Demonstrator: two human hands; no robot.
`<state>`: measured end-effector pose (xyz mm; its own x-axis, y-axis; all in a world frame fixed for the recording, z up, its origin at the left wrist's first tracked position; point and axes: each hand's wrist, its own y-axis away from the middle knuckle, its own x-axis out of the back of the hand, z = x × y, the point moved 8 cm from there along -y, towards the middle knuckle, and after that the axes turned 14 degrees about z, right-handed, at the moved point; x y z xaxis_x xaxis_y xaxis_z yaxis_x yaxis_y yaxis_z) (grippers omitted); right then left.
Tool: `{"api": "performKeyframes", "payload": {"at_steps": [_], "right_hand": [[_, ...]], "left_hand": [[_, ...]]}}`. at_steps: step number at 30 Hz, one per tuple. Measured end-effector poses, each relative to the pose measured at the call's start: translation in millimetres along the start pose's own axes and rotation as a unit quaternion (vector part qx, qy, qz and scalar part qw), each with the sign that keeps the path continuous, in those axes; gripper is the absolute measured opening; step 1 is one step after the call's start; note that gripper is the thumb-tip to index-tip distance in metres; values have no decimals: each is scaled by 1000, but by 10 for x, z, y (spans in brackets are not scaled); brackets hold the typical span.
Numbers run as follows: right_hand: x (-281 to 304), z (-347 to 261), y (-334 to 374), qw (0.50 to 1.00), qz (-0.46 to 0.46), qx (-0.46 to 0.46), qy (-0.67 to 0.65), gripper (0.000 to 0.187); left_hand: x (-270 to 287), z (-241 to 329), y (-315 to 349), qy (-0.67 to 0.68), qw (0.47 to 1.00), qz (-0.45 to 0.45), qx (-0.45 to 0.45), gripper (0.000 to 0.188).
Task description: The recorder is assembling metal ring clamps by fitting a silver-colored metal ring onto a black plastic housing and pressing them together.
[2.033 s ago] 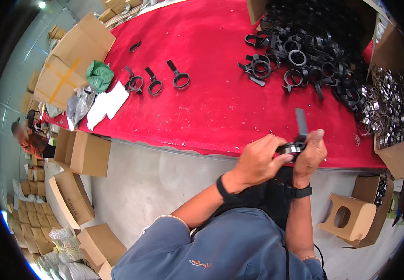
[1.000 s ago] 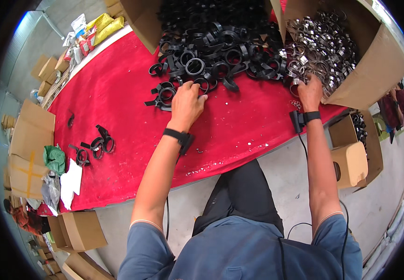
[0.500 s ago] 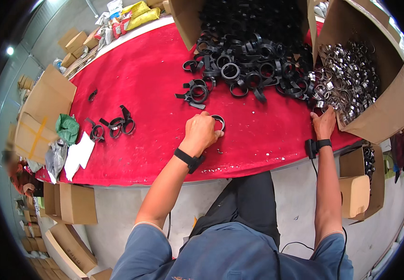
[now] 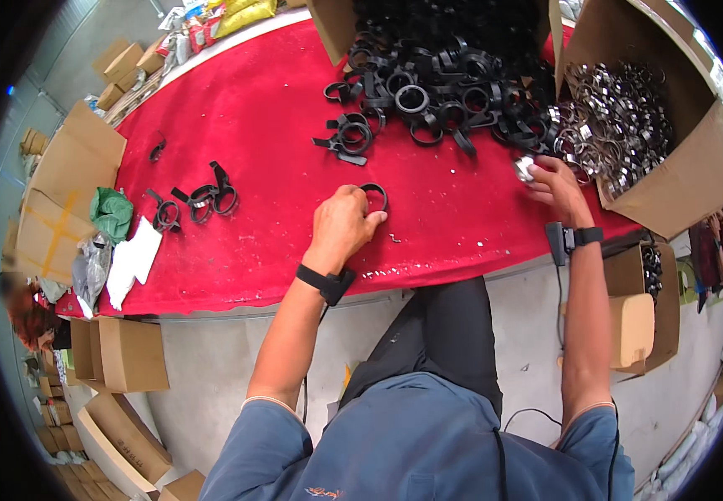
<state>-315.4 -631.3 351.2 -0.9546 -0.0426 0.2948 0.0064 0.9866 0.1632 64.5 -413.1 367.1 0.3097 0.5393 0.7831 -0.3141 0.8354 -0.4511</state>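
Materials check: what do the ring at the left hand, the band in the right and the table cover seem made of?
Black ring: probably plastic, satin; evenly dark with faint highlights, though coated metal is possible.
Silver band: likely polished metal, given its bright glints.
Red cover: seemingly matte fabric, judging by its mottled, shine-free surface.

Black rings (image 4: pixel 453 83) lay heaped on red cloth (image 4: pixel 270 125).
The left hand (image 4: pixel 343 225) gripped one black ring (image 4: pixel 384 197); the right hand (image 4: pixel 560 189) held a silver ring (image 4: pixel 525 169).

Green bag (image 4: pixel 112 215), white sheets (image 4: pixel 134 254), yellow bundles (image 4: pixel 246 17), probably sacks
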Motion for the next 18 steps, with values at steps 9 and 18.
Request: {"api": "performKeyframes", "payload": {"at_steps": [9, 18], "right_hand": [[-1277, -32, 1008, 877, -288, -52, -381, 75], [-1898, -45, 1564, 872, -294, -96, -379, 64]], "left_hand": [[232, 80, 42, -23, 995, 89, -36, 64], [209, 709, 108, 257, 961, -2, -102, 94]]}}
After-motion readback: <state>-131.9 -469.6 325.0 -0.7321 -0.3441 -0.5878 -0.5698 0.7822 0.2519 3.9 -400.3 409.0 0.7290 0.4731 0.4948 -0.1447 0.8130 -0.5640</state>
